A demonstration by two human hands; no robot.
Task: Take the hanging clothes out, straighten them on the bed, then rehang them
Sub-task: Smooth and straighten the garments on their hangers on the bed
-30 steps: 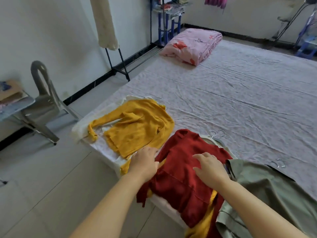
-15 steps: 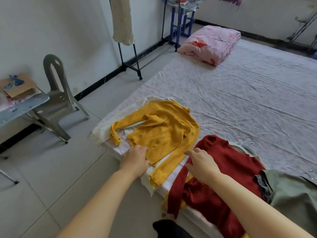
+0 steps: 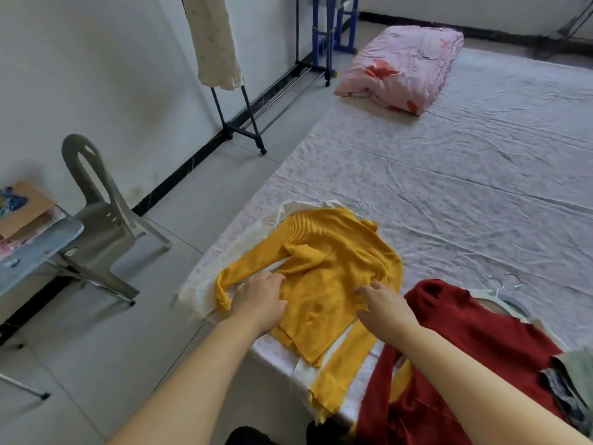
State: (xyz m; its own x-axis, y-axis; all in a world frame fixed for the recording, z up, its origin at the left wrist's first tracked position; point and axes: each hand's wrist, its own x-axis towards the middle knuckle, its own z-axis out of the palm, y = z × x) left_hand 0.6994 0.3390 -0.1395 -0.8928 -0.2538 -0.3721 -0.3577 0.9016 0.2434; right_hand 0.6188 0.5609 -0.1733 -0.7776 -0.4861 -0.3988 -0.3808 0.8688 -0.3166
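Observation:
A yellow knit sweater (image 3: 333, 268) lies on the near corner of the bed (image 3: 465, 175), on top of a cream garment (image 3: 253, 239). My left hand (image 3: 260, 297) rests on the sweater's left side by the folded sleeve, fingers relaxed. My right hand (image 3: 385, 303) lies flat on its right side. A red garment (image 3: 475, 345) lies to the right, partly hanging over the bed's edge. White hangers (image 3: 503, 290) poke out behind it. A cream garment (image 3: 218, 43) hangs on the black clothes rack (image 3: 244, 123) by the wall.
A folded pink quilt (image 3: 404, 65) sits at the bed's far end. A grey plastic chair (image 3: 99, 220) and a table (image 3: 29, 248) with papers stand at left. A green garment (image 3: 580, 364) is at the right edge. A blue stand (image 3: 333, 30) is behind.
Both hands have moved from the red garment leftward onto the yellow sweater, and the view has shifted with them. The sweater's right sleeve now hangs over the bed's edge.

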